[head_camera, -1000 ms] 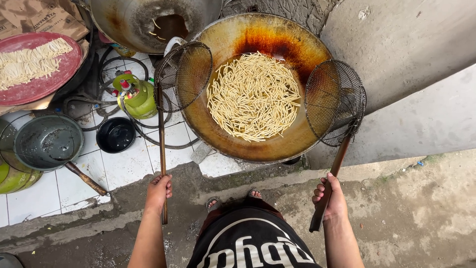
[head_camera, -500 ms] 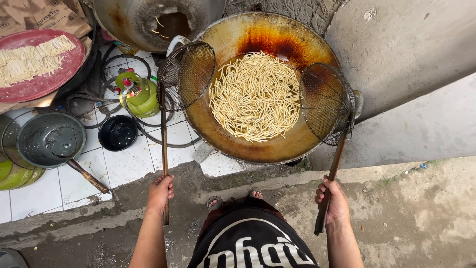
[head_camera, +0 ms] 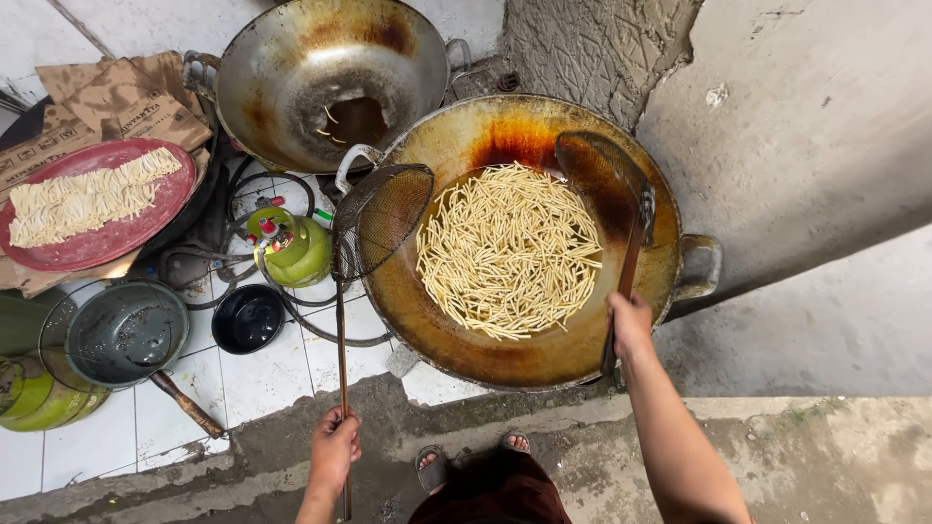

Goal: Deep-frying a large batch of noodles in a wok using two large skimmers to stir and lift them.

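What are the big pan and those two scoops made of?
The big pan looks like metal, stained brown and oily. The left scoop and right scoop look like wire mesh, since you see through them. Their long brown handles are probably wood.

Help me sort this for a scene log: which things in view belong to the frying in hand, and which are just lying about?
In use:
- big wok of pale frying sticks
- right hand on one mesh skimmer
- left hand on the other mesh skimmer

Lying about:
- empty wok
- red tray of sticks
- green gas canister
- grey pan
- small black bowl
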